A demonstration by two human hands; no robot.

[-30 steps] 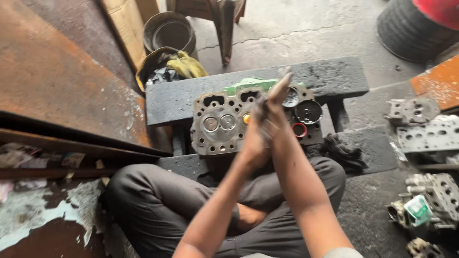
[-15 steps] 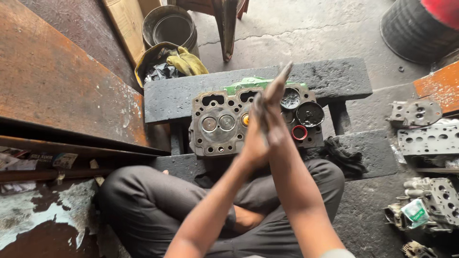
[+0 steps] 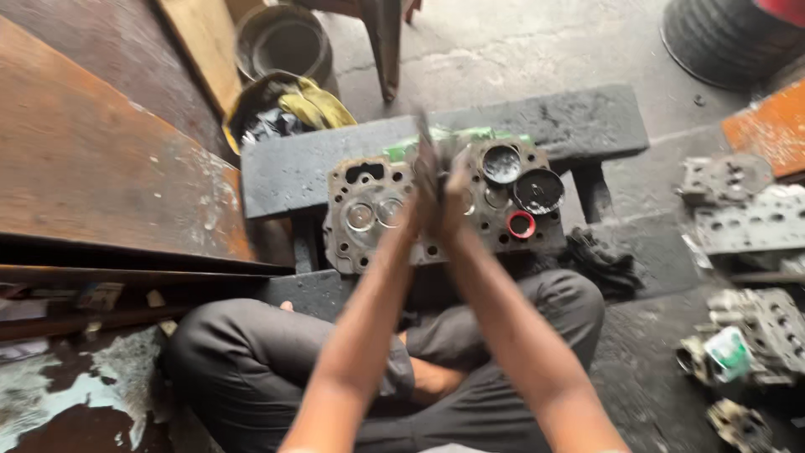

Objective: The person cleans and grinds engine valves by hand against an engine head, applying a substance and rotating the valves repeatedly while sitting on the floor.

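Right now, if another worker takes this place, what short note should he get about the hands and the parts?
Left hand and right hand: palms pressed together around a thin upright tool, blurred, above the cylinder head; the grip is closed.
Cylinder head lies flat on the dark bench, in front of the crossed legs.
Two loose valves and a red ring sit on its right side.
Done: two valves are seated at the left.
Left: cannot tell how far the middle seat is worked.
More engine parts lie on the floor, right.
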